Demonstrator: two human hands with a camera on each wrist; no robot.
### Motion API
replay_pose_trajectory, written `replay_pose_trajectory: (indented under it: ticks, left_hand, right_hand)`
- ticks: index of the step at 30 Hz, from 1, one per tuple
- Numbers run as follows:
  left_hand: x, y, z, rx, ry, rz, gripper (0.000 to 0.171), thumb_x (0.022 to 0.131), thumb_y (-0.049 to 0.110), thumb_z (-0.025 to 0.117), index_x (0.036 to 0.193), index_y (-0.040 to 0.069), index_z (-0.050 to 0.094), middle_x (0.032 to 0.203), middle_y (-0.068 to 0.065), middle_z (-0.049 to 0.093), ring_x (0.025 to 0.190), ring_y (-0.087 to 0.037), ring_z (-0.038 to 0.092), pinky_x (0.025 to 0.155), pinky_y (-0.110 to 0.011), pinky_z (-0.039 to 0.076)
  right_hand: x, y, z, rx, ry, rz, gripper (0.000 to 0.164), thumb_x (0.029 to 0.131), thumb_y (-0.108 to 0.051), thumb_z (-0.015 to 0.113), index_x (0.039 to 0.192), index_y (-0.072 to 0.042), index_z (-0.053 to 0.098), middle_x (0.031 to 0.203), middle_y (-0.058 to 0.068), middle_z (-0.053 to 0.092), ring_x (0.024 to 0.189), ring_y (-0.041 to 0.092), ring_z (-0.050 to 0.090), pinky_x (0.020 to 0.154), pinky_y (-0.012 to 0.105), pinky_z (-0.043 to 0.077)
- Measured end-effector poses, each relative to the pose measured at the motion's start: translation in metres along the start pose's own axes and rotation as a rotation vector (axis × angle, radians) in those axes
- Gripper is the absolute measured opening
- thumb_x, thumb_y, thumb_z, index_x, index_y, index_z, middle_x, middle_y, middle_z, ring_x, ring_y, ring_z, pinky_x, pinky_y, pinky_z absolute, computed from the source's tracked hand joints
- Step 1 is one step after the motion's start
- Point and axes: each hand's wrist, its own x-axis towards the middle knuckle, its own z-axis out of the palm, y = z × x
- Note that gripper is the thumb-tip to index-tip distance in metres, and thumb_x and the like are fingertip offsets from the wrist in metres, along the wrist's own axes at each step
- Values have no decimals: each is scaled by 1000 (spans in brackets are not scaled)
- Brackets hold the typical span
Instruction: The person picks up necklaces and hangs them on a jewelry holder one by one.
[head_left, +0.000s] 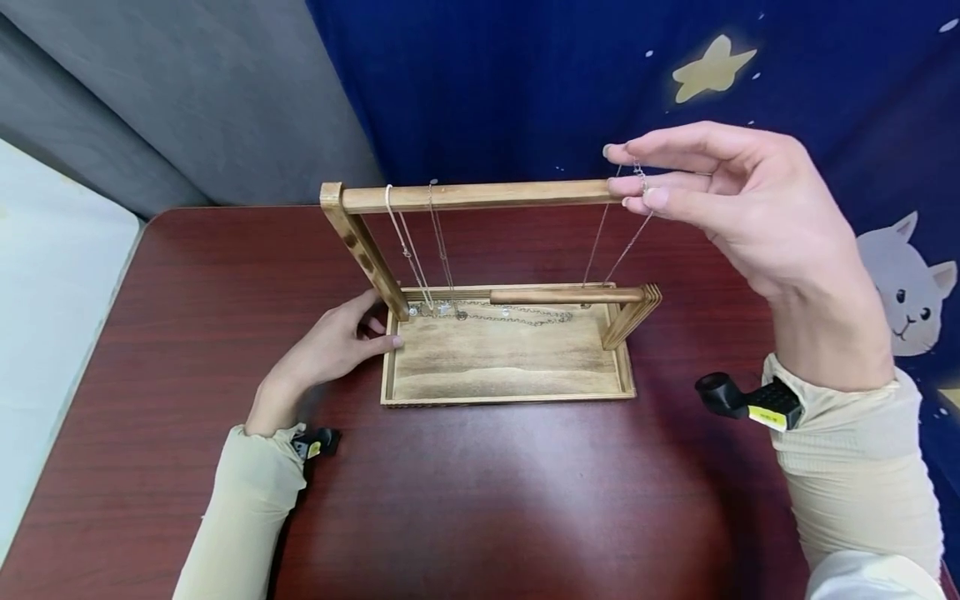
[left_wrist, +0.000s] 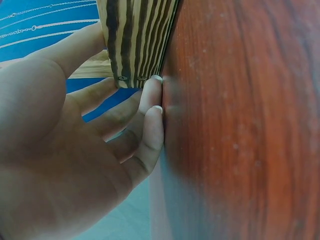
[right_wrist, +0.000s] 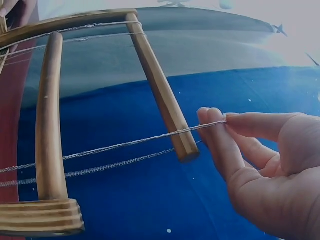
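Observation:
A wooden jewelry stand (head_left: 480,197) has a high bar, a shorter low bar (head_left: 555,297) and a tray base (head_left: 502,371). My left hand (head_left: 337,337) grips the tray's left end, its thumb at the rim and its fingers around the striped outer side (left_wrist: 140,40). Up at the free right end of the high bar, my right hand (head_left: 780,208) pinches a thin silver necklace (right_wrist: 125,146) between thumb and fingertips. The necklace loops around the bar end, and its two strands run down behind the low bar. Two other necklaces (head_left: 441,242) hang near the high bar's left end.
The stand rests on a dark red wooden table (head_left: 465,500). Lower parts of the chains (head_left: 525,318) lie along the back of the tray. Behind the table hang a blue curtain (head_left: 480,92) with stars and a grey curtain (head_left: 210,92).

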Motion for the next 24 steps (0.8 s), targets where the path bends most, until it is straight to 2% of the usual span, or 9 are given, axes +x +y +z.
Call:
replay_pose_trajectory:
  ticks: [13,20,24]
  left_hand:
    - [0,1,0,2,-5,-2,69,92,33,72,150,16,39,105,-9,66,96,-20,61,77,-38,47]
    - [0,1,-1,5,-7,-3,69,93,33,72,151,15,39,105,-10,66,96,-21,62,77,-39,47]
    - [-1,1,-2,5,-2,1,69,93,32,72,151,14,39,105,-10,66,96,-21,62,78,-39,48]
  right_hand:
    - [5,1,17,-96,-49,1,37,86,15,67,123,13,61,125,23,64,105,30,69,90,30,52]
    - [10,7,27,-70,-73,-16,32,89,14,63,121,14,62,123,24,65,103,33,69,86,38,54]
    - [13,10,34,-90,-61,-11,29,89,13,64,119,11,65,122,21,67,102,32,70,86,37,55]
